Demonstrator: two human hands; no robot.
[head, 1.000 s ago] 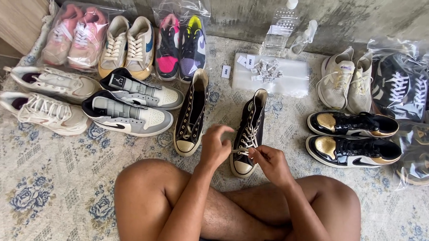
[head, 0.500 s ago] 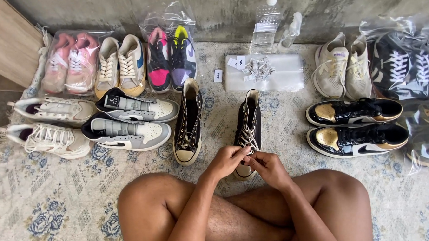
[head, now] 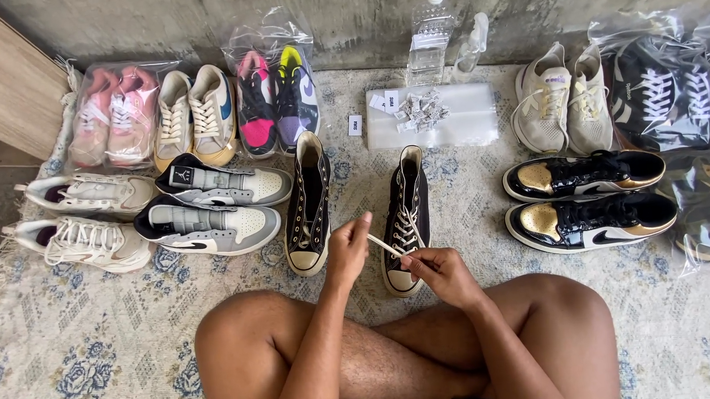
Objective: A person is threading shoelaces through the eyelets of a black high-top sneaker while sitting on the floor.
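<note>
The person sat cross-legged on a flowery rug (head: 82, 347). Right in front of the knees lay a black high-top shoe (head: 404, 217). Its long way ran from the person toward the wall. The toe pointed back at the person and the open top pointed at the wall. Its twin, the other black high-top (head: 307, 201), lay just to the left, lined up the same way.

The left hand (head: 348, 252) was curled, with finger and thumb pinched on a white lace (head: 387, 245). The right hand (head: 446, 273) was closed too, and it pinched the other part of that lace. The lace ran tight between the two hands, over the toe end of the shoe.

A moment before, both hands had been close together, right over the laces. Now the left hand had moved out to the left and up, so the lace was pulled out long. The shoe itself had not moved.

Around them were more shoes. A grey and white pair (head: 212, 206) lay on the left. A shiny black and gold pair (head: 586, 197) lay on the right. A clear water bottle (head: 430, 37) stood by the wall, with a flat plastic bag of small white tags (head: 431, 116) in front of it.
</note>
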